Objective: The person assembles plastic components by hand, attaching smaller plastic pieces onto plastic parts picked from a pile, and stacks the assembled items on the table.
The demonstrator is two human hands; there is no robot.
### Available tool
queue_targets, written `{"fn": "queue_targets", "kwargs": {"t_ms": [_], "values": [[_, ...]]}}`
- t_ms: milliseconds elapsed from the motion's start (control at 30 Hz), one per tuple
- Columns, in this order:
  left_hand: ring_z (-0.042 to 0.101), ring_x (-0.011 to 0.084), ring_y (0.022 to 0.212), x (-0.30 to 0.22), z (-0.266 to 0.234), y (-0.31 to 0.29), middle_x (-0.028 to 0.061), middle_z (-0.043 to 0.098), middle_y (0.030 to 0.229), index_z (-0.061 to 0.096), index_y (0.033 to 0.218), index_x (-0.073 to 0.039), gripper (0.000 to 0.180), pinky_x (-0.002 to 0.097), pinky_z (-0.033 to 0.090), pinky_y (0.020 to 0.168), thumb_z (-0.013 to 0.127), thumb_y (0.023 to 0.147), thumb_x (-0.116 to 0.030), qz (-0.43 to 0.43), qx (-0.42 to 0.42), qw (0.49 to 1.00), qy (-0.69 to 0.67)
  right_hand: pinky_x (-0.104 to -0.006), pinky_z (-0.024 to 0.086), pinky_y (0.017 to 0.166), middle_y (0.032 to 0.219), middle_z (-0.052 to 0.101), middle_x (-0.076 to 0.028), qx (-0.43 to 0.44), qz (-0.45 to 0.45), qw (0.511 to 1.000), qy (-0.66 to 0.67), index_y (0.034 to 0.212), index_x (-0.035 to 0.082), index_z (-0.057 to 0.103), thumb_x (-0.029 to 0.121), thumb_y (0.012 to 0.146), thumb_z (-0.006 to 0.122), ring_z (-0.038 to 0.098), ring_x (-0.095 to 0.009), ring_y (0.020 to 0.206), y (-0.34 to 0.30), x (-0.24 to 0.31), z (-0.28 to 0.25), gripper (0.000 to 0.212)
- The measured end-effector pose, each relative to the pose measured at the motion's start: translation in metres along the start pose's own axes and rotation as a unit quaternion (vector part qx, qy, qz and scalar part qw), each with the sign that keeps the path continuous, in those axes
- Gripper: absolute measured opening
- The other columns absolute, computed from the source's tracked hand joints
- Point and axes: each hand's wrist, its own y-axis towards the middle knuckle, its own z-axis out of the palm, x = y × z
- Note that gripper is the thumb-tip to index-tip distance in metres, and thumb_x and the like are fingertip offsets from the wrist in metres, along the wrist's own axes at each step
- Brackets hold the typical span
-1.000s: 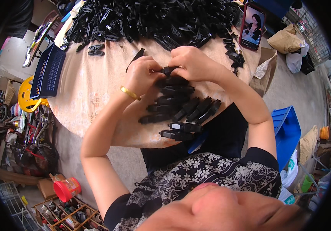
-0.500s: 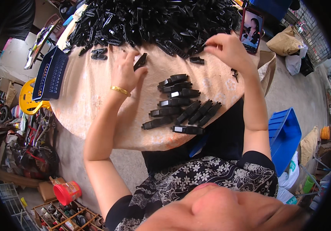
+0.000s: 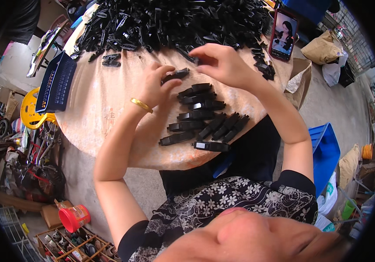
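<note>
My left hand (image 3: 151,87), with a gold bangle at its wrist, grips a black plastic part (image 3: 177,75) between thumb and fingers. To its right, my right hand (image 3: 224,66) is closed in a pinch on a small dark piece (image 3: 194,60), mostly covered by the fingers. The two hands are close but apart. Just below them on the cloth-covered table (image 3: 91,113) lie several similar black plastic parts (image 3: 195,115), stacked in a column and a slanted row. One has a pale patch on its side. A big heap of black plastic pieces (image 3: 152,26) covers the far side.
A phone (image 3: 283,37) stands at the table's far right, beside a few loose black pieces (image 3: 264,69). At the left edge are a dark blue basket (image 3: 58,83) and a yellow stool (image 3: 30,109). A blue crate (image 3: 323,148) stands at the right; a red bucket (image 3: 74,217) is low left.
My right hand has moved left from the heap's right side to near my left hand, bringing a small dark piece. The part in my left hand has tipped flatter, pointing right.
</note>
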Motion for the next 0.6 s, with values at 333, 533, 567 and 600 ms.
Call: {"fn": "queue_targets", "kwargs": {"t_ms": [333,533,567,600], "values": [[0.063,0.0283,0.080,0.002,-0.008,0.001,0.0148,0.063,0.085,0.069,0.091,-0.001,0.024,0.0358,0.050,0.074,0.072,0.070,-0.012,-0.064,0.049,0.996,-0.034,-0.0326,0.049,0.073,0.085,0.066,-0.010,0.065,-0.005,0.998,-0.005,0.093,0.004,0.069,0.018,0.071,0.072,0.061,-0.023,0.080,0.013,-0.019,0.029,0.026],[0.063,0.0280,0.078,-0.001,-0.011,0.002,0.0137,0.062,0.082,0.070,0.089,-0.001,0.024,0.0352,0.050,0.072,0.073,0.069,-0.016,-0.079,0.053,0.994,-0.047,-0.0356,0.047,0.077,0.082,0.062,-0.007,0.083,-0.054,0.989,-0.106,0.090,0.005,0.070,0.015,0.070,0.071,0.056,-0.026,0.086,0.006,-0.014,0.018,0.023],[0.063,0.0280,0.077,-0.001,-0.012,0.002,0.0134,0.062,0.081,0.070,0.088,-0.002,0.024,0.0352,0.050,0.072,0.073,0.069,-0.017,-0.071,0.061,0.995,-0.043,-0.0353,0.047,0.079,0.085,0.063,-0.006,0.088,-0.044,0.987,-0.125,0.091,0.006,0.071,0.018,0.071,0.071,0.056,-0.025,0.088,0.005,-0.012,0.015,0.023],[0.063,0.0280,0.077,-0.001,-0.012,0.003,0.0134,0.062,0.081,0.070,0.088,-0.002,0.024,0.0352,0.050,0.072,0.073,0.069,-0.017,-0.073,0.061,0.995,-0.042,-0.0349,0.048,0.081,0.087,0.064,-0.006,0.093,-0.036,0.985,-0.142,0.091,0.007,0.071,0.021,0.072,0.072,0.056,-0.025,0.091,0.005,-0.011,0.013,0.023]]}}
